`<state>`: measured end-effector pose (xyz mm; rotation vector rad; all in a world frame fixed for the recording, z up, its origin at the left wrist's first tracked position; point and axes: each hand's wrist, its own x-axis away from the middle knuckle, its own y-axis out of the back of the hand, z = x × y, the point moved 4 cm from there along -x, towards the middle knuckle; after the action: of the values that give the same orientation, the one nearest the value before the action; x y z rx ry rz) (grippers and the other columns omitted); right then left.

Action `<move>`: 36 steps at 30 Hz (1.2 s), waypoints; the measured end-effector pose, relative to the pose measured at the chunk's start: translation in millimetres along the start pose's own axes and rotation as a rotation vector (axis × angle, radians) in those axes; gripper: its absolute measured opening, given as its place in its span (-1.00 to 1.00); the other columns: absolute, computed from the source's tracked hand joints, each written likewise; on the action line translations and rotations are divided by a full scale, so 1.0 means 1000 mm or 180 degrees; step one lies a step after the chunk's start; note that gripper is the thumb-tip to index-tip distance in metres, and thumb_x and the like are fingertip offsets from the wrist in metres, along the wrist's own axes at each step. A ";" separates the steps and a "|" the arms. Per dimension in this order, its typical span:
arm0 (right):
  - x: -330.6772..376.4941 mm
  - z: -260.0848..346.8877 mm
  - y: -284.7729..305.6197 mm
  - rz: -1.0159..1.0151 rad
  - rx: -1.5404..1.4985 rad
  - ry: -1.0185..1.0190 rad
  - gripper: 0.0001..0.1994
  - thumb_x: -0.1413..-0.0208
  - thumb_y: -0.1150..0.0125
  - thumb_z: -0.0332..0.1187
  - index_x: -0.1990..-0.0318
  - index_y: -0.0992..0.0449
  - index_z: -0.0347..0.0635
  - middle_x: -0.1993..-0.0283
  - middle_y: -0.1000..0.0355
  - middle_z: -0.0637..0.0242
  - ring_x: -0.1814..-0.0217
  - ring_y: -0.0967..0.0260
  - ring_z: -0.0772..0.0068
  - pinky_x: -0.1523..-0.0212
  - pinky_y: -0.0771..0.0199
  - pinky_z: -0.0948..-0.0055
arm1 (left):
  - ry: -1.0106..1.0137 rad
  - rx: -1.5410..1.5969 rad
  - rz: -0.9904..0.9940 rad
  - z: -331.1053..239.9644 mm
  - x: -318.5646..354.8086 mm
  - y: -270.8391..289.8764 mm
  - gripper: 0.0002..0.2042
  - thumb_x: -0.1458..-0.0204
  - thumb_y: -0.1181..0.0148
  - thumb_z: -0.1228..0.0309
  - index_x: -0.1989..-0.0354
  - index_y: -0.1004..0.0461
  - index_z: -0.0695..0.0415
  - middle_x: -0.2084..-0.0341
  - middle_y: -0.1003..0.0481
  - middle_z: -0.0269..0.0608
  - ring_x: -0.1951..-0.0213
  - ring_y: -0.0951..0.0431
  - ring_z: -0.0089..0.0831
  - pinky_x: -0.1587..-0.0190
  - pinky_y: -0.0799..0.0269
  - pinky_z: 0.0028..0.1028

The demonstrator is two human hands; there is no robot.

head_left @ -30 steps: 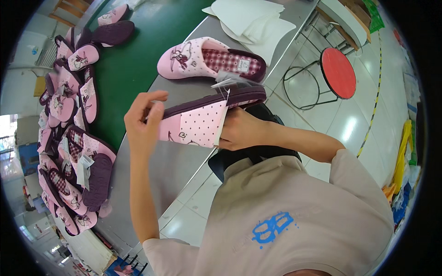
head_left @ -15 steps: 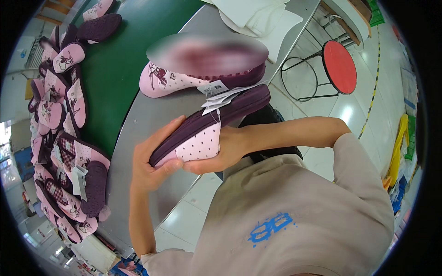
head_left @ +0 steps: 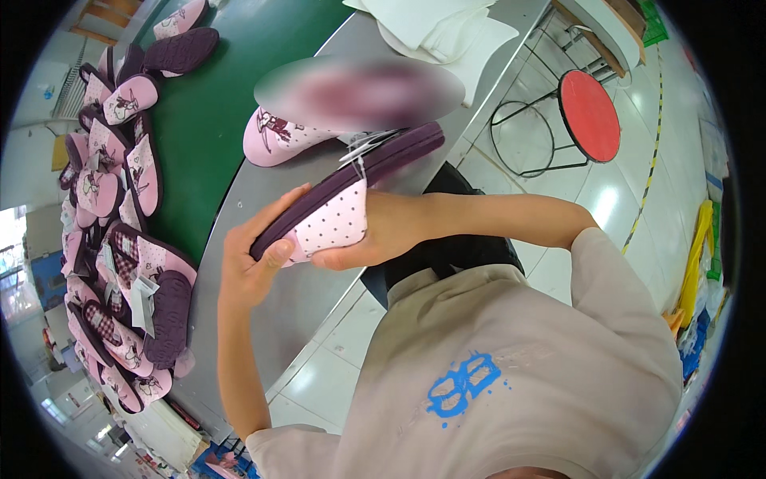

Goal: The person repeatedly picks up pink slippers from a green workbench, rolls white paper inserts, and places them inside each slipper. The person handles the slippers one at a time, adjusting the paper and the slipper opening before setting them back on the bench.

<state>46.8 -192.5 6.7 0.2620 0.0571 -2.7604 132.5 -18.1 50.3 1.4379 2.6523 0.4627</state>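
A pink polka-dotted slipper [head_left: 329, 219] with a dark purple sole is held tilted on its side between my two hands, above the grey table. My left hand [head_left: 254, 255] grips its toe end, fingers over the sole and thumb on the upper. My right hand [head_left: 375, 238] is closed round the dotted upper, partly hidden inside the slipper, with the thumb outside. White tags on a string hang at the sole's edge. Just beyond lies another pink slipper [head_left: 271, 142] with a printed figure on its toe; a blurred patch hides much of it.
Many pink and purple slippers [head_left: 100, 191] are heaped along the left, on a green surface [head_left: 187, 136] beside the grey tabletop [head_left: 299, 339]. White sheets [head_left: 447, 32] lie at the far end. A red round stool [head_left: 589, 116] stands on the tiled floor to the right.
The held slipper and both hands have shifted slightly up and left, bringing its heel end closer to the slipper beyond. Both hands keep their grip.
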 end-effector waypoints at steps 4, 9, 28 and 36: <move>0.024 0.000 0.010 -0.0104 0.2800 0.0959 -0.71 -0.15 -0.35 -0.33 0.02 -0.60 -0.27 0.06 -0.65 0.16 0.02 -0.63 0.10 -0.03 -0.61 0.17 | -0.0069 -0.0055 -0.0440 0.013 0.004 0.011 -0.31 -0.26 -0.35 -0.04 -0.27 -0.54 0.40 -0.15 -0.64 -0.02 -0.13 -0.63 -0.36 -0.22 -0.49 -0.39; 0.035 -0.001 0.013 -0.0208 0.3426 0.1584 -0.65 -0.03 -0.31 -0.43 0.01 -0.53 -0.34 0.07 -0.64 0.08 0.01 -0.63 0.01 -0.16 -0.60 0.13 | -0.0178 0.0126 -0.0724 0.018 -0.010 0.020 -0.52 -0.34 -0.31 0.14 -0.14 -0.61 0.40 0.06 -0.67 -0.19 0.05 -0.62 -0.49 -0.08 -0.49 -0.50; -0.001 0.077 0.204 -0.2092 0.3456 0.0227 -0.59 -0.33 -0.20 0.03 -0.03 -0.70 -0.08 -0.04 -0.63 0.16 -0.05 -0.59 0.02 -0.09 -0.54 0.10 | -0.1502 -0.2423 -0.0928 -0.028 -0.044 -0.036 -0.71 0.05 -0.16 0.42 0.15 -0.65 0.22 0.26 -0.63 -0.05 0.15 -0.58 -0.04 -0.01 -0.42 -0.17; -0.006 -0.043 0.270 -0.2072 0.5029 -0.1051 -0.03 -0.26 0.06 0.48 -0.53 -0.30 -0.16 -0.53 -0.18 -0.27 -0.67 -0.01 -0.22 -0.62 0.19 -0.26 | -0.1362 -0.1932 -0.0581 -0.016 -0.038 -0.040 -0.74 0.14 -0.10 0.54 0.28 -0.68 0.18 0.33 -0.68 -0.18 0.20 -0.61 -0.15 -0.07 -0.40 -0.18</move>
<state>157.9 -439.0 -35.8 0.1444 -2.4544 -2.6187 118.1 -73.3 51.4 0.9666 2.0296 0.7557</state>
